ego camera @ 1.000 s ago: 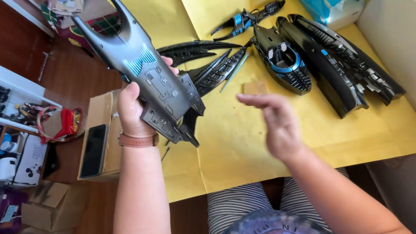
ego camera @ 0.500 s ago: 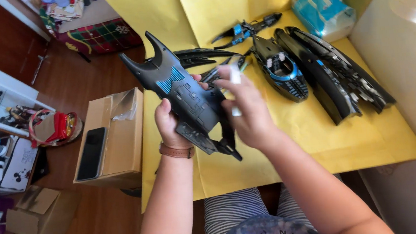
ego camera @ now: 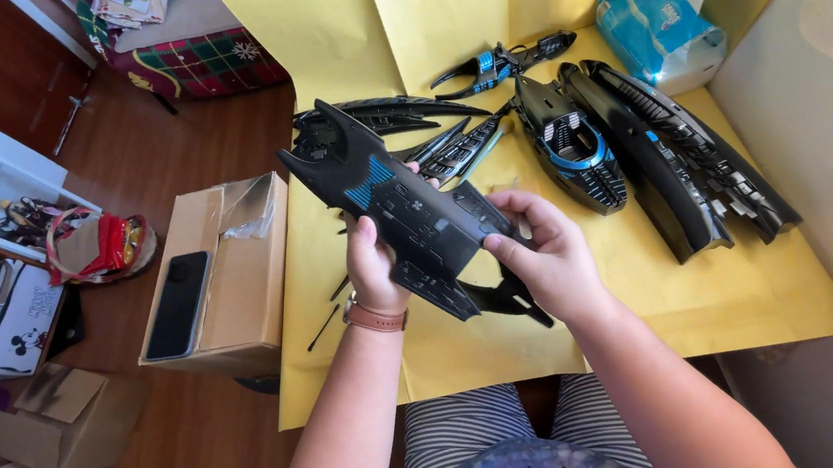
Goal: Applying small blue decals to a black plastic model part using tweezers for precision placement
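A long black model hull piece (ego camera: 405, 215) with a blue marking near its pointed end is held over the yellow table cover (ego camera: 743, 296), tilted up to the left. My left hand (ego camera: 371, 268) grips its near edge from below. My right hand (ego camera: 544, 253) holds its lower right end, thumb on top. More black and blue model parts lie beyond: a cockpit section (ego camera: 570, 150), two long ribbed side panels (ego camera: 681, 161), thin wing blades (ego camera: 396, 115) and a small claw-shaped part (ego camera: 497, 61).
A cardboard box (ego camera: 230, 280) with a dark phone (ego camera: 179, 303) on it stands left of the table. A blue tissue pack (ego camera: 654, 17) sits at the back right. Shelves, a red basket (ego camera: 96, 247) and loose cartons crowd the wooden floor at left.
The hull piece has come down and turned flatter in front of me. My right hand, free a second ago, has closed on its lower end.
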